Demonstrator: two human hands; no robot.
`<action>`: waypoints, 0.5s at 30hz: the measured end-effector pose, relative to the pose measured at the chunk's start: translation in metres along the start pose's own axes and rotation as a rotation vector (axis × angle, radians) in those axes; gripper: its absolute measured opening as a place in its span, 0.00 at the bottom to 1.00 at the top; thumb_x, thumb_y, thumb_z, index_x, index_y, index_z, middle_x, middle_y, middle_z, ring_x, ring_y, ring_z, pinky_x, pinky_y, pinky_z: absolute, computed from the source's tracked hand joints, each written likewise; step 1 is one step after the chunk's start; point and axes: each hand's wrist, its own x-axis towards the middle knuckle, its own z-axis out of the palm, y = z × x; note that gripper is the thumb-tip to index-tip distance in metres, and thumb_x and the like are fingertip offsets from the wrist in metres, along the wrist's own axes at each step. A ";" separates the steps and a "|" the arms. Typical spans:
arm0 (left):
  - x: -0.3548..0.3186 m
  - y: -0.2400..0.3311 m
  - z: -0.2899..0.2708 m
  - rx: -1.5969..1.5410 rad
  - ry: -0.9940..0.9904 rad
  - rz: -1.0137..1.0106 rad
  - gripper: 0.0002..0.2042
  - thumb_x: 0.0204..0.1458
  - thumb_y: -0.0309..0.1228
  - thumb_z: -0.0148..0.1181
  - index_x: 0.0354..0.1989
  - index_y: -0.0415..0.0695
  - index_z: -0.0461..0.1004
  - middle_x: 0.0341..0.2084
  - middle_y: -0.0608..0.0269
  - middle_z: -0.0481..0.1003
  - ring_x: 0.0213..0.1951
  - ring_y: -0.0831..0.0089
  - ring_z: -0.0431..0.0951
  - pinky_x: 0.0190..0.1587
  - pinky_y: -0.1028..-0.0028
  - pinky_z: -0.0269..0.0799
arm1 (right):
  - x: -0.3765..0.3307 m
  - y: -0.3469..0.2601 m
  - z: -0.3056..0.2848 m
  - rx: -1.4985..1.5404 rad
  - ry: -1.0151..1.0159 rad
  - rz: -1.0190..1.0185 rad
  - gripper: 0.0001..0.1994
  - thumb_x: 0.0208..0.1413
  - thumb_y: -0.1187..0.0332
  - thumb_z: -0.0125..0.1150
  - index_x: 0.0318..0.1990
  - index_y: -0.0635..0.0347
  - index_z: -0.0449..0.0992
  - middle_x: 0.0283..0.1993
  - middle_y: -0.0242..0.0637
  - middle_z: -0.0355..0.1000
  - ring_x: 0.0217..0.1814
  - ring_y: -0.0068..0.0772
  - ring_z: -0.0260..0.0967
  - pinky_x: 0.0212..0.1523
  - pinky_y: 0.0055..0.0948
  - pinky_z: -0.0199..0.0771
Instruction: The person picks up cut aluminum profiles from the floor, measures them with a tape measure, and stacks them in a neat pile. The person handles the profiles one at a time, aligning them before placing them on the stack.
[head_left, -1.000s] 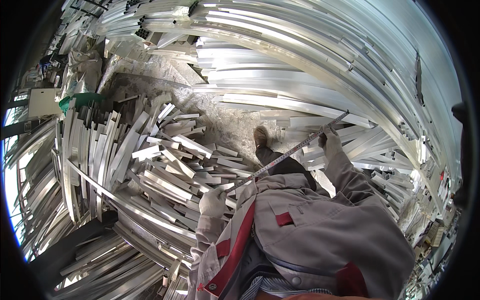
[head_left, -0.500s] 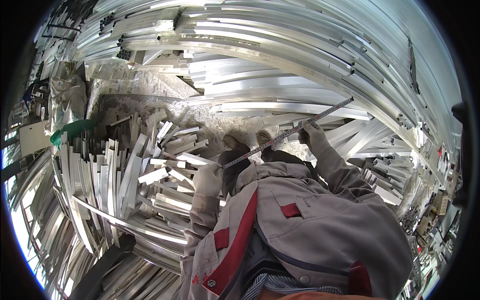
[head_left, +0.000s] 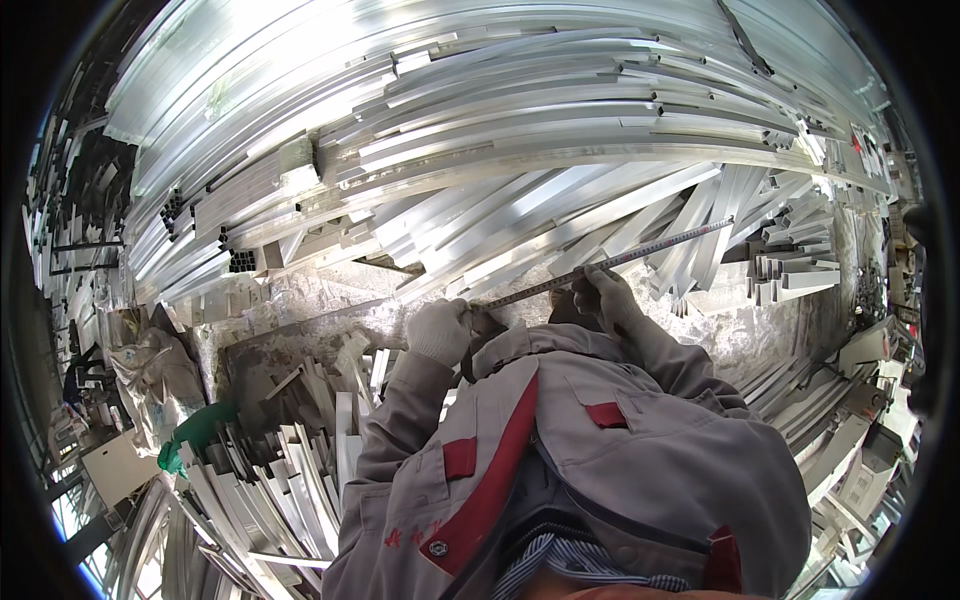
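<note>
A tape measure blade stretches between my gloved hands and juts out past the right one, tilted up toward the right. My left hand, in a white knit glove, is closed at the blade's near-left end. The tape's case does not show; it may be hidden in that hand. My right hand, gloved alike, pinches the blade partway along. Beyond the blade lie long silvery metal profiles, stacked lengthwise. The blade's free end hangs over loose profile pieces at the right.
Short metal offcuts stand and lean in a pile at the lower left, beside a green cloth and a plastic sack. Cut square tubes lie at the right. A worn concrete floor runs between the stacks.
The view has tilted up toward the long profiles and turned. Both hands still hold the blade, which now slopes less steeply; my left hand sits further from the offcut pile.
</note>
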 end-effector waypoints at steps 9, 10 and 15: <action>0.028 -0.026 -0.011 -0.106 -0.038 0.071 0.17 0.68 0.46 0.59 0.46 0.48 0.87 0.41 0.45 0.86 0.46 0.41 0.86 0.50 0.46 0.81 | 0.024 -0.009 0.017 0.135 0.224 -0.178 0.11 0.73 0.62 0.63 0.47 0.61 0.84 0.35 0.39 0.82 0.27 0.33 0.76 0.28 0.33 0.76; 0.027 -0.036 -0.012 -0.106 -0.037 0.036 0.17 0.68 0.46 0.59 0.46 0.47 0.87 0.41 0.45 0.86 0.46 0.41 0.86 0.49 0.46 0.81 | 0.038 -0.017 0.018 0.148 0.256 -0.194 0.11 0.73 0.62 0.63 0.46 0.61 0.84 0.33 0.38 0.81 0.26 0.33 0.76 0.26 0.33 0.75; 0.005 -0.115 -0.038 -0.171 0.016 -0.185 0.13 0.67 0.41 0.64 0.46 0.46 0.87 0.36 0.46 0.85 0.41 0.46 0.87 0.46 0.52 0.80 | 0.124 -0.076 0.022 0.246 0.330 -0.169 0.10 0.72 0.63 0.65 0.43 0.60 0.84 0.28 0.36 0.78 0.18 0.31 0.70 0.19 0.33 0.67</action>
